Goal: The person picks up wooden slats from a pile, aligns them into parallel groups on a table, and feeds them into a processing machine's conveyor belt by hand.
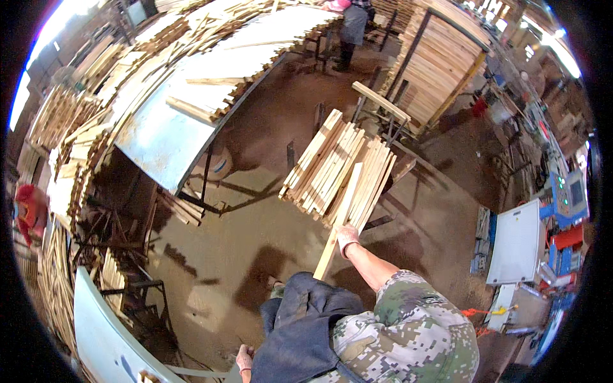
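Observation:
My right hand (pixel 347 237), in a pale work glove, is closed around a long wooden strip (pixel 329 254). The strip slants from near my apron up over the front of a stack of wooden strips (pixel 319 169), overlapping it in the view. That stack rests on a metal stand in front of me. Low beside the dark apron (pixel 300 325) is my left hand (pixel 244 357), also gloved, with its fingers a little apart and no object seen in it. Most of the left arm is hidden.
A long pale table (pixel 166 131) with rows of wooden strips runs along the left. Another pale tabletop (pixel 108 332) curves at lower left. A tall wooden stack (pixel 434 70) stands behind. Machinery with a control panel (pixel 568 195) is at right. Other people are at the far table and left edge.

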A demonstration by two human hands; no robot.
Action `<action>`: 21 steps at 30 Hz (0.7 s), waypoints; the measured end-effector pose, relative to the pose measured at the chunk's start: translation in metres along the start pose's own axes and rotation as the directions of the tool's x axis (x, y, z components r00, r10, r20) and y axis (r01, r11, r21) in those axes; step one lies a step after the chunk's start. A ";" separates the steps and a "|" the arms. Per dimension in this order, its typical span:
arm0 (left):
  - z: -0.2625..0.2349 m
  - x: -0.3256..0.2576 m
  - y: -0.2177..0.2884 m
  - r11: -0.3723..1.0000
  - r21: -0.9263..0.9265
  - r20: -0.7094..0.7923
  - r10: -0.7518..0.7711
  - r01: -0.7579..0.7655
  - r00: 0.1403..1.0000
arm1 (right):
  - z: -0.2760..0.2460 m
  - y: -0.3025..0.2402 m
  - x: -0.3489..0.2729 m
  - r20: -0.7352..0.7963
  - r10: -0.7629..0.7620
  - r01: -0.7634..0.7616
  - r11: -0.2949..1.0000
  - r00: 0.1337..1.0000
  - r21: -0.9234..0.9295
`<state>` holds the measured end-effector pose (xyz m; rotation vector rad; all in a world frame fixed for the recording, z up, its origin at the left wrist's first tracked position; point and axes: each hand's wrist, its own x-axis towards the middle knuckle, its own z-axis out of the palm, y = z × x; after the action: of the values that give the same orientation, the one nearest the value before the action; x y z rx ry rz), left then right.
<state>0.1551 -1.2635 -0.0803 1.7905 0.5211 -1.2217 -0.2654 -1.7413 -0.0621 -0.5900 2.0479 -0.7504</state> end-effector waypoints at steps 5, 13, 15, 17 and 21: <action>0.082 0.018 0.115 0.926 0.321 0.248 0.120 -0.199 0.961 | -0.023 0.015 0.035 -0.149 0.107 -0.093 0.991 0.983 0.095; 0.151 0.068 0.200 0.954 0.293 0.159 -0.118 0.067 0.980 | -0.036 0.024 0.090 -0.176 0.108 -0.066 0.971 0.978 0.231; 0.167 0.063 0.216 0.937 0.346 0.153 -0.111 0.052 0.982 | -0.033 0.019 0.116 -0.213 0.150 -0.157 0.988 0.965 -0.014; 0.183 0.044 0.228 0.927 0.374 0.090 -0.040 0.004 0.995 | -0.030 -0.020 0.112 -0.228 0.197 -0.222 0.971 0.953 -0.089; 0.173 0.061 0.236 0.904 0.427 0.154 -0.100 0.025 0.983 | -0.019 -0.069 0.125 -0.249 0.332 -0.339 0.941 0.910 0.015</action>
<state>0.2642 -1.5406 -0.0556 2.0097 0.2211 -1.6137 -0.3375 -1.8651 -0.0748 -0.1506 2.3145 -0.6120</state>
